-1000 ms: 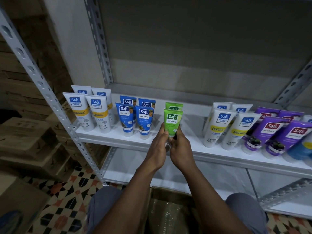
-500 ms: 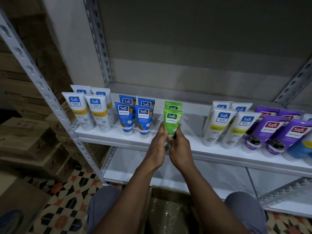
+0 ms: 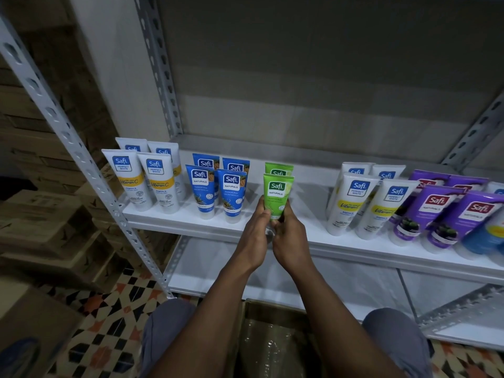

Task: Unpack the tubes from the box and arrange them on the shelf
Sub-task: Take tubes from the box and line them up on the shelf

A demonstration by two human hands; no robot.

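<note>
As I kneel before the metal rack, both of my hands close around the lower end of a green Safi Naturals tube [image 3: 276, 193], which stands upright, cap down, near the front edge of the white shelf [image 3: 191, 222]. My left hand [image 3: 255, 236] wraps it from the left and my right hand [image 3: 290, 241] from the right. The fingers of both are curled round the tube and the two hands touch below it, so its cap is hidden from view.

A second green tube [image 3: 278, 168] stands just behind the first, farther back on the same shelf. To their left stand four blue Safi Naturals tubes [image 3: 201, 186] in two rows, and farther left four white Vitamin C tubes [image 3: 128, 178] beside the perforated grey upright [image 3: 68, 137]. To the right, well apart from the green pair, a second group of white Perfect White tubes [image 3: 351, 200] leans slightly, with purple Safi Naturals tubes [image 3: 433, 208] beyond them and a blurred blue tube at the right edge.

An open cardboard box [image 3: 245, 317] sits on the floor between my knees, below my forearms, with shiny clear wrapping inside it; what the wrapping holds I cannot tell. A lower white shelf [image 3: 354, 276] runs beneath the stocked one. Stacked brown cartons [image 3: 41, 214] fill the dim left side, over a patterned tile floor [image 3: 109, 323].
</note>
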